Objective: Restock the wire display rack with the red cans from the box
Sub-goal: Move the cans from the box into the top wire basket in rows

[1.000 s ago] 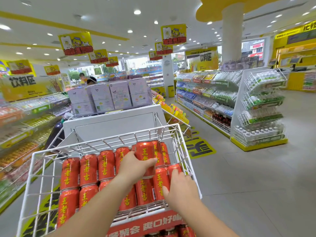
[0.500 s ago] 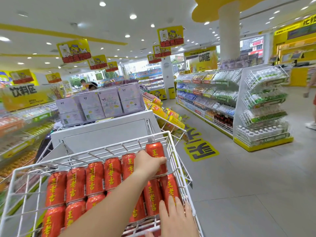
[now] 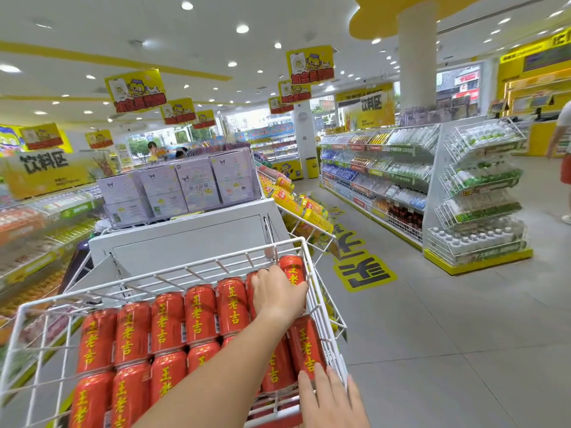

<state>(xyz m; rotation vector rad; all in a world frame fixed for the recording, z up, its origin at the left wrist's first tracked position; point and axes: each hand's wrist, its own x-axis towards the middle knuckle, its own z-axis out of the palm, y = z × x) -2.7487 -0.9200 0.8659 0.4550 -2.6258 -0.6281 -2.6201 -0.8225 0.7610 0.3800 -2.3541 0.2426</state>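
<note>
The white wire display rack (image 3: 304, 242) fills the lower left, and red cans (image 3: 167, 322) with yellow characters lie in it in two rows. My left hand (image 3: 278, 293) reaches across to the right end of the back row. Its fingers curl over a red can (image 3: 293, 268) that lies against the rack's right wall. At the bottom right my right hand (image 3: 329, 400) has its fingers spread, and the fingertips rest on the front-row can (image 3: 306, 344) by the right wall. The box is not in view.
Behind the rack stand a white panel (image 3: 185, 239) and stacked lilac cartons (image 3: 197, 186). Yellow cans (image 3: 309, 211) fill a wire shelf to the right. Across the grey floor aisle (image 3: 448, 335) is a drinks shelf unit (image 3: 475, 193). A person (image 3: 565, 143) walks at the far right edge.
My left hand carried a red can rightward and back to the rack's far right corner. My right hand dropped toward the front edge. The view shifted left and down.
</note>
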